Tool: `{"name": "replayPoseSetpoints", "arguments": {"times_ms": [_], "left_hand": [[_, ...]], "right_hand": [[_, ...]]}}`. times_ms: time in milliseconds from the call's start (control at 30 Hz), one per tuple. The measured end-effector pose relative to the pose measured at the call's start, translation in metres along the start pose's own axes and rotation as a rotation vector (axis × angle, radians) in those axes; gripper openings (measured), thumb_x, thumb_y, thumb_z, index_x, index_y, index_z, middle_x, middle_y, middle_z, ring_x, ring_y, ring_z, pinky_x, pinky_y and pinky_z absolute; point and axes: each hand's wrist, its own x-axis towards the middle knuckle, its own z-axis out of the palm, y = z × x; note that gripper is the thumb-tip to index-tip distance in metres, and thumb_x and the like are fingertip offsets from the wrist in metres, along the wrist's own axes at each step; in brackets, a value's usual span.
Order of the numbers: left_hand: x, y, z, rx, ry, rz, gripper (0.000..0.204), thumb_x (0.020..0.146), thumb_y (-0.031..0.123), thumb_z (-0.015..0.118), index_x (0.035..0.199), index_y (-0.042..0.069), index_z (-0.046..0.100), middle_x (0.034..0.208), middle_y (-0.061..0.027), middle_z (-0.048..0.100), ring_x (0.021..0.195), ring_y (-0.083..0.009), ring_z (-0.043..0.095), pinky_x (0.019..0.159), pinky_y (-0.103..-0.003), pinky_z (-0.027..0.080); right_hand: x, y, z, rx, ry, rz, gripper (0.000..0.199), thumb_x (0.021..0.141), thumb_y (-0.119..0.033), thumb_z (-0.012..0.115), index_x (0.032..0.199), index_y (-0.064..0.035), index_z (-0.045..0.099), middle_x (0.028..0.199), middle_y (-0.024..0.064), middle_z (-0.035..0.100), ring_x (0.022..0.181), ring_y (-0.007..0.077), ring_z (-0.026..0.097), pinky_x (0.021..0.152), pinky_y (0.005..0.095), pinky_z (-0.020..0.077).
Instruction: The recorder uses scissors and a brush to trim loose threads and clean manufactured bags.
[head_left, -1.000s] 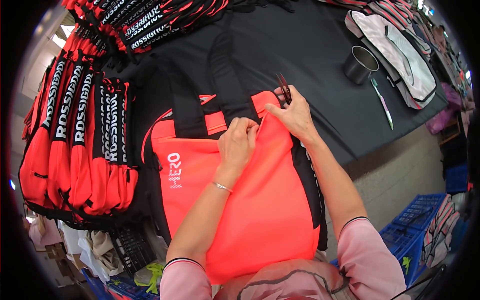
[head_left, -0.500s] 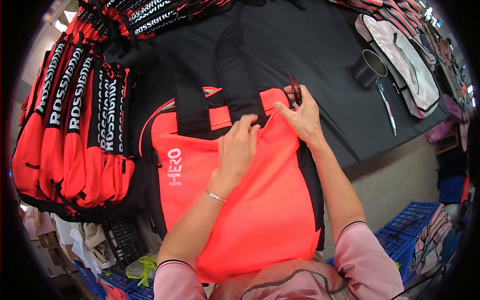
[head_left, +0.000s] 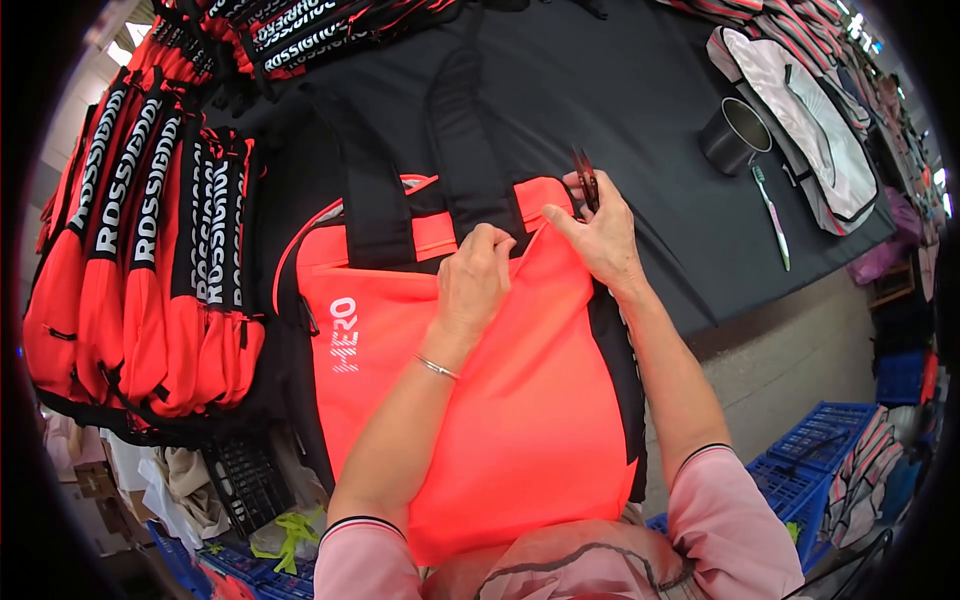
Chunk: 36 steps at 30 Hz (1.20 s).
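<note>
A neon coral-red and black bag (head_left: pixel 480 430) lies in front of me, its two black straps (head_left: pixel 378 190) stretched toward the far side. My left hand (head_left: pixel 472 285) is closed in a pinch at the upper edge of the front panel; what its fingertips hold is hidden. At the bag's top right corner, my right hand (head_left: pixel 607 240) has a pair of thread snips (head_left: pixel 586 182) tucked in its fingers, blades pointing away. The right thumb presses on the coral fabric beside the panel's slanted edge.
Similar red and black bags (head_left: pixel 130 270) are stacked on the left, more at the far left. On the black-covered table (head_left: pixel 600 90) at right are a dark metal cup (head_left: pixel 735 137), a toothbrush (head_left: pixel 772 215) and a pale grey bag (head_left: pixel 800 130). Blue crates (head_left: pixel 810 450) stand below right.
My left hand's fingers have drawn together into a pinch at the panel edge. My right hand stays at the corner with the snips. The view has shifted slightly.
</note>
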Motion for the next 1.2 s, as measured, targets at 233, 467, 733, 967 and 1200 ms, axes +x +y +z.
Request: {"name": "replayPoseSetpoints", "arguments": {"times_ms": [233,467,733,967,1200], "left_hand": [[-0.002,-0.005,0.001,-0.159,0.012,-0.206,0.014,0.092,0.011,0.061,0.088,0.001,0.053,0.082,-0.0130,0.066,0.071,-0.0325,0.066,0.061,-0.042,0.051],[-0.003,-0.001,0.001,-0.251,0.012,-0.313,0.012,0.093,0.011,0.060,0.088,0.001,0.054,0.078,-0.0133,0.066,0.070,-0.0304,0.066,0.061,-0.041,0.050],[-0.001,-0.003,0.003,-0.219,0.053,-0.266,0.013,0.092,0.010,0.060,0.088,0.000,0.053,0.079,-0.0149,0.065,0.071,-0.0347,0.065,0.061,-0.044,0.049],[0.004,-0.005,0.002,-0.203,0.046,-0.260,0.014,0.092,0.010,0.060,0.087,0.000,0.052,0.080,-0.0152,0.065,0.071,-0.0352,0.064,0.062,-0.044,0.049],[0.001,-0.003,-0.002,-0.439,0.230,-0.312,0.018,0.101,0.016,0.050,0.090,0.001,0.052,0.067,-0.0089,0.055,0.059,-0.0181,0.058,0.056,-0.033,0.048]], "right_hand": [[0.001,-0.010,-0.005,-0.517,0.086,-0.554,0.039,0.085,-0.027,0.073,0.111,-0.0018,0.059,0.105,0.0094,0.057,0.092,0.0244,0.058,0.080,0.0358,0.0471],[0.027,-0.043,-0.019,-0.724,-0.367,-0.889,0.023,0.081,-0.022,0.074,0.094,-0.0050,0.065,0.090,0.0047,0.055,0.085,0.0204,0.057,0.072,0.0336,0.0424],[0.052,-0.052,-0.012,-0.785,-0.651,-0.978,0.020,0.080,-0.023,0.073,0.084,-0.0060,0.063,0.088,0.0046,0.054,0.083,0.0209,0.056,0.076,0.0338,0.0417],[0.061,-0.050,-0.001,-0.855,-0.717,-1.022,0.022,0.079,-0.025,0.073,0.078,-0.0060,0.063,0.085,0.0039,0.054,0.085,0.0203,0.057,0.075,0.0337,0.0414],[0.077,-0.053,-0.007,-0.552,-0.665,-0.610,0.031,0.075,-0.027,0.077,0.088,-0.0005,0.068,0.090,0.0094,0.061,0.090,0.0275,0.063,0.079,0.0376,0.0500]]}}
